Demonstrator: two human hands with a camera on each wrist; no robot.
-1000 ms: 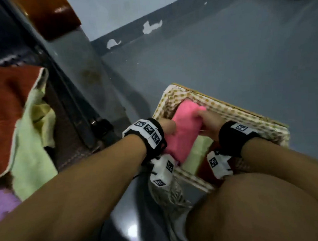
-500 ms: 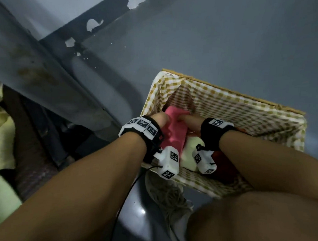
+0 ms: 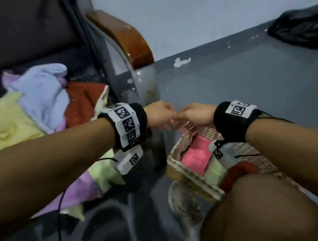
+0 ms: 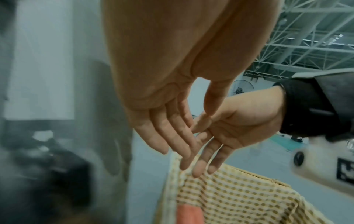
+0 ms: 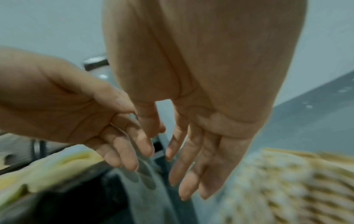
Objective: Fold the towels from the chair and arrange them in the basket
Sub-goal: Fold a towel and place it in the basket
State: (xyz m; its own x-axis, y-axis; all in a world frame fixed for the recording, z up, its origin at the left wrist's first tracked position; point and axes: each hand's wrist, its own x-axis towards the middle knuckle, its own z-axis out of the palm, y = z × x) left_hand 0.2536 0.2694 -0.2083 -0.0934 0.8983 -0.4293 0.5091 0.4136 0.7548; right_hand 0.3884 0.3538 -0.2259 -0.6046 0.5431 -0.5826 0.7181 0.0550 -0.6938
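Having released the pink towel [image 3: 196, 158] into the basket [image 3: 177, 164], both hands' fingers [image 4: 173, 137] hang straight, empty.

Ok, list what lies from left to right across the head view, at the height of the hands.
Yellow towel → lilac towel → red towel → left hand → right hand. The basket sits lower, below the right hand.
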